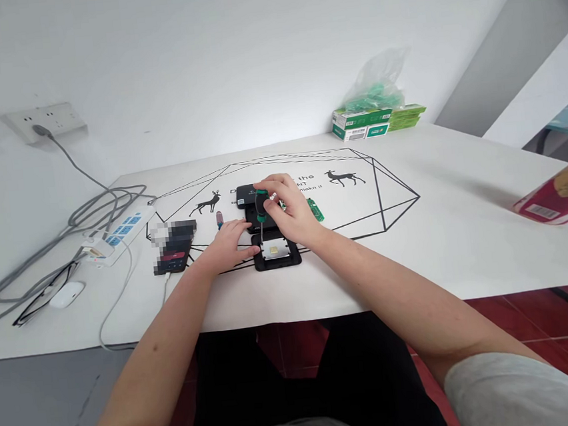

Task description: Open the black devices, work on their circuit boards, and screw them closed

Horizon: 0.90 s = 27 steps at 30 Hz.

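Note:
My right hand [291,209] is closed around a screwdriver [262,205] with a green and black handle. Its thin shaft points down at the upper left part of a black plastic casing [294,259], which carries a silver metal plate [282,245]. My left hand [224,247] lies palm down beside the casing, fingers apart, the thumb reaching its left edge. Behind are more black casing parts [246,195], partly hidden by my right hand. A green circuit board [316,210] shows right of that hand. A second small screwdriver [219,219] lies beyond my left hand.
On the left are a phone [177,247] with a cable, a white power strip [128,231], grey cords [33,270], glasses [41,300] and a white case [67,295]. Green boxes [363,121] under a plastic bag [379,83] stand at the wall. A red and yellow package [563,193] is right.

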Each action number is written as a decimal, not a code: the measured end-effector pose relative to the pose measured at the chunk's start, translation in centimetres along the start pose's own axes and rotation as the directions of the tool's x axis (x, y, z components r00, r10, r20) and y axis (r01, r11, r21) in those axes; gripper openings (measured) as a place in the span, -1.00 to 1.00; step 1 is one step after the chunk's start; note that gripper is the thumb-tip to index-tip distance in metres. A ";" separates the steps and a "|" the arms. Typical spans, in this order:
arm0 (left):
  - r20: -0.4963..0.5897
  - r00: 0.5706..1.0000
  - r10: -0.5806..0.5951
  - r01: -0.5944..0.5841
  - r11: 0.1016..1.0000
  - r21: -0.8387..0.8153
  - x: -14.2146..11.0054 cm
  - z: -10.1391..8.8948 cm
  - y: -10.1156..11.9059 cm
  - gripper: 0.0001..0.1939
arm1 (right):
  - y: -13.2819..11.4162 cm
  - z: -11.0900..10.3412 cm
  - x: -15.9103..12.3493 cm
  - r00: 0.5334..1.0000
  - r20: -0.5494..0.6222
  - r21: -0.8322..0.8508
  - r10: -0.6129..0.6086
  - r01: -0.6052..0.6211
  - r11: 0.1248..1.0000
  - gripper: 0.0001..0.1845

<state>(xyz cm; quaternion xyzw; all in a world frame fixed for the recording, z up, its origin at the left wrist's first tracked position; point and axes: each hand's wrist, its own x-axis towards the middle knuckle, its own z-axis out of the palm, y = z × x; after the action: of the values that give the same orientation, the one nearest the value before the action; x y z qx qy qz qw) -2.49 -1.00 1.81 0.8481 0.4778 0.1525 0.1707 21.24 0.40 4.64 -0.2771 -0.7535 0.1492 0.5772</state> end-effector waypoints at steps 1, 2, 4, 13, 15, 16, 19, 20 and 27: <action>0.002 1.000 -0.002 0.002 1.000 -0.001 0.0 0.0 0.0 -0.22 | 0.2 0.0 0.0 1.000 -0.011 -0.013 -0.005 0.005 1.000 -0.56; 0.004 1.000 -0.003 0.003 1.000 -0.001 0.0 0.0 0.1 -0.21 | 0.3 0.1 0.0 1.000 -0.021 -0.021 -0.011 0.010 1.000 -0.55; 0.004 1.000 -0.006 0.006 1.000 -0.002 0.0 -0.1 0.2 -0.19 | 0.5 0.1 0.0 0.999 -0.029 -0.022 -0.030 0.030 0.999 -0.53; -0.003 1.000 0.022 -0.022 1.000 -0.015 0.0 -0.1 0.0 -0.22 | -0.4 -0.1 0.0 0.997 0.042 0.062 0.069 -0.072 0.996 -0.64; 0.004 0.999 0.036 -0.036 0.999 -0.018 0.1 -0.1 -0.1 -0.23 | -0.3 0.0 0.0 0.989 0.031 0.078 0.144 -0.146 0.986 -0.51; 0.003 0.999 0.037 -0.036 0.999 -0.017 0.1 -0.1 -0.1 -0.24 | -0.3 0.1 -0.1 0.985 0.024 0.077 0.174 -0.175 0.982 -0.46; -0.007 1.000 0.020 -0.020 1.000 -0.014 0.0 -0.1 -0.1 -0.25 | -0.1 0.3 -0.3 0.977 0.005 0.063 0.211 -0.211 0.975 -0.47; -0.010 1.000 0.015 -0.016 1.000 -0.015 0.0 -0.1 -0.1 -0.25 | -0.1 0.3 -0.4 0.978 0.011 0.074 0.206 -0.206 0.976 -0.50; -0.013 1.000 -0.020 0.020 1.000 -0.001 -0.2 0.1 -0.4 -0.21 | -0.3 0.3 -0.6 0.994 0.069 0.101 0.089 -0.096 0.990 -0.55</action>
<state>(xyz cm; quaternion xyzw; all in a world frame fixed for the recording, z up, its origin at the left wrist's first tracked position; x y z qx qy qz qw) -2.86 -0.99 1.53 0.8421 0.4873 0.1567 0.1697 20.99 -0.20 4.28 -0.2761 -0.7494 0.2237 0.5587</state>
